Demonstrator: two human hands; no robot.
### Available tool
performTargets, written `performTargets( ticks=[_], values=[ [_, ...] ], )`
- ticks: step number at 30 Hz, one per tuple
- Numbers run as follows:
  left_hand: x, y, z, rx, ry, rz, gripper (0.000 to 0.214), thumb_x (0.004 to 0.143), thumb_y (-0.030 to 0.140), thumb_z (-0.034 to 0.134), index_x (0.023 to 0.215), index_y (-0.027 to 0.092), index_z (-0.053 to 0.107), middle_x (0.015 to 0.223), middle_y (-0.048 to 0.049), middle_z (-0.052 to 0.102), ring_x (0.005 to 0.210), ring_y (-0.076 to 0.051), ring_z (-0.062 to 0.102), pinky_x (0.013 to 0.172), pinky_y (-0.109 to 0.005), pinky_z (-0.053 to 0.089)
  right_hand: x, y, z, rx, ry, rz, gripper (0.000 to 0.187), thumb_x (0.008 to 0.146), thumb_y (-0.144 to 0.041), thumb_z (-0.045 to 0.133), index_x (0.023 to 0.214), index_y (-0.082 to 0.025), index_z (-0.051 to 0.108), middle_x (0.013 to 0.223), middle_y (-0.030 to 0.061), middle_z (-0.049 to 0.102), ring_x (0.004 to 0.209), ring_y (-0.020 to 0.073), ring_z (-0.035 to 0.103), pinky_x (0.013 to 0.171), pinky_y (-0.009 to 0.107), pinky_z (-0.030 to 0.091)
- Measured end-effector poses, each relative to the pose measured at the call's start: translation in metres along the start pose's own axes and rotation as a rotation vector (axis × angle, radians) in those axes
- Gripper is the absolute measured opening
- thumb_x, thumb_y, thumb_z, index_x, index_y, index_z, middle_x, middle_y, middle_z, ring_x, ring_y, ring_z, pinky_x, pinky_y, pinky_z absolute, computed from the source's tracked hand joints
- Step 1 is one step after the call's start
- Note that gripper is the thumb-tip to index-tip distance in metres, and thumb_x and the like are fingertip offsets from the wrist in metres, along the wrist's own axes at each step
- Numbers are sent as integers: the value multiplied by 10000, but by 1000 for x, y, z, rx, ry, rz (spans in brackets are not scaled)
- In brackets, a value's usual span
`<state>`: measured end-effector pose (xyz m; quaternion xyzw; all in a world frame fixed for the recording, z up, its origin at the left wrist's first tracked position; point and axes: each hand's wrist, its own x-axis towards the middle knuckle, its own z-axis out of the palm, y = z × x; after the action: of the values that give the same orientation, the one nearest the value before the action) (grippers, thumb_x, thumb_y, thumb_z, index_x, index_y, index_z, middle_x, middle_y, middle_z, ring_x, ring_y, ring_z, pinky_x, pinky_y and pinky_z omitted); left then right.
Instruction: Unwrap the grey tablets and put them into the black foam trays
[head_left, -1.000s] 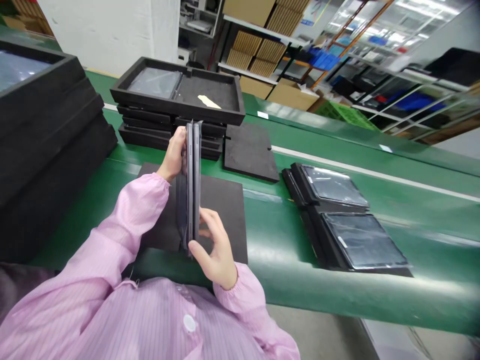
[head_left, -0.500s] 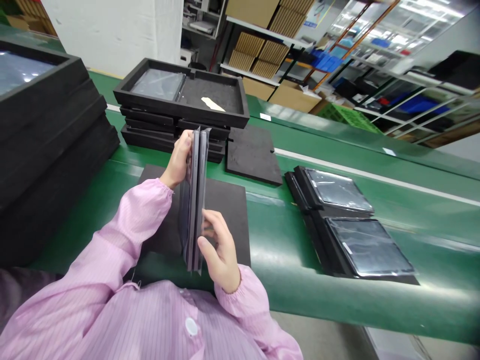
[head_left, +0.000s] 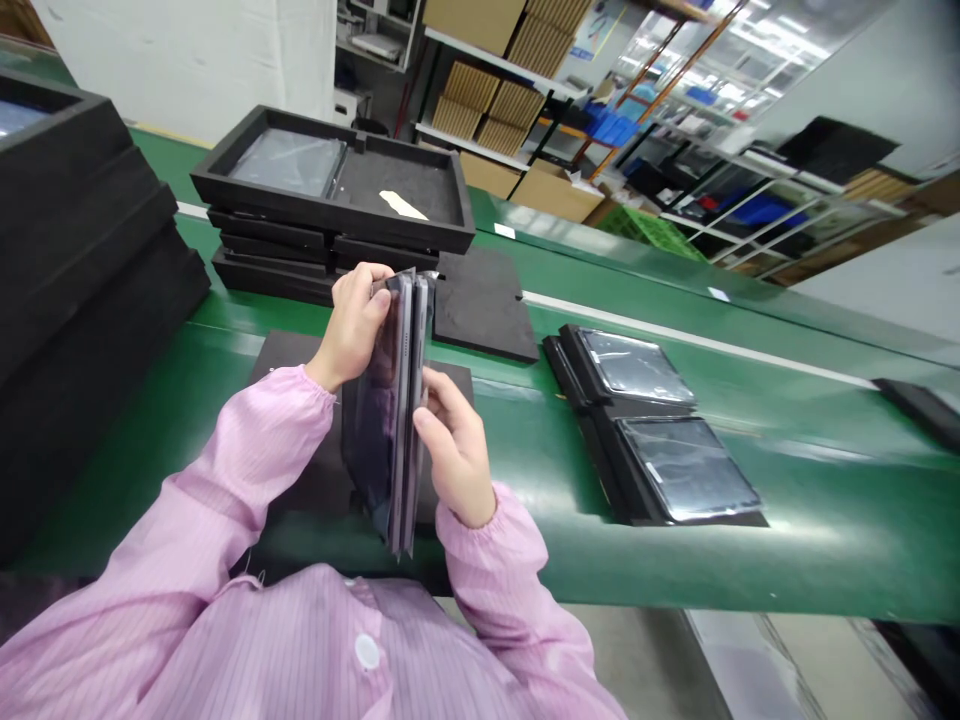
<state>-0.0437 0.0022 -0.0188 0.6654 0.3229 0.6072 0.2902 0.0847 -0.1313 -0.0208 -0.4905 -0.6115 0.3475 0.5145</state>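
Two thin tablets [head_left: 403, 430] in clear plastic film stand on edge, pressed side by side, above a flat black foam sheet [head_left: 315, 485]. My left hand [head_left: 352, 325] is closed around their far upper end, its thumb on the left face. From the right, my right hand [head_left: 459, 445] grips the pair near the middle, thumb toward me and fingers partly hidden along the right face. The tablets lean slightly, so the dark left screen shows. Part of the foam sheet is hidden behind them.
A stacked black foam tray [head_left: 450, 225] holds one wrapped tablet [head_left: 289, 162] and a paper scrap [head_left: 403, 206]. Taller foam trays [head_left: 82, 290] rise at left. Two wrapped tablets [head_left: 686, 468] lie on foam blocks at right. A foam slab [head_left: 484, 305] lies on the green conveyor belt [head_left: 570, 560].
The tablets have tilted, showing more of the left face. My right hand has moved up slightly and closed against them. The view has shifted to the right.
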Motion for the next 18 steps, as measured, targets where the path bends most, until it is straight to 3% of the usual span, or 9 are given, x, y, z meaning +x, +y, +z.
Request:
performTargets(
  ticks=[4,11,18],
  values=[
    [-4,12,3,121,-86,135,623,894,758,182,920,222,498,919,-55,589,920,-236,527,936,-403,353,20,-4,-6,56,-2,-9,600,867,-541,551,1403,-281,478,1023,76,646,712,196,577,635,352,540],
    [-8,19,10,63,-168,197,608,904,737,169,926,225,496,920,-63,593,905,-245,525,917,-414,358,30,-11,-14,114,-132,37,877,805,-658,536,1555,-328,223,791,0,623,490,138,486,514,316,499],
    [-10,20,14,44,-189,193,605,907,734,161,940,235,501,919,-54,591,911,-244,529,920,-405,355,32,-16,-18,151,-126,28,794,762,-662,591,1452,-334,374,625,-57,496,438,120,412,481,293,466]
  ],
)
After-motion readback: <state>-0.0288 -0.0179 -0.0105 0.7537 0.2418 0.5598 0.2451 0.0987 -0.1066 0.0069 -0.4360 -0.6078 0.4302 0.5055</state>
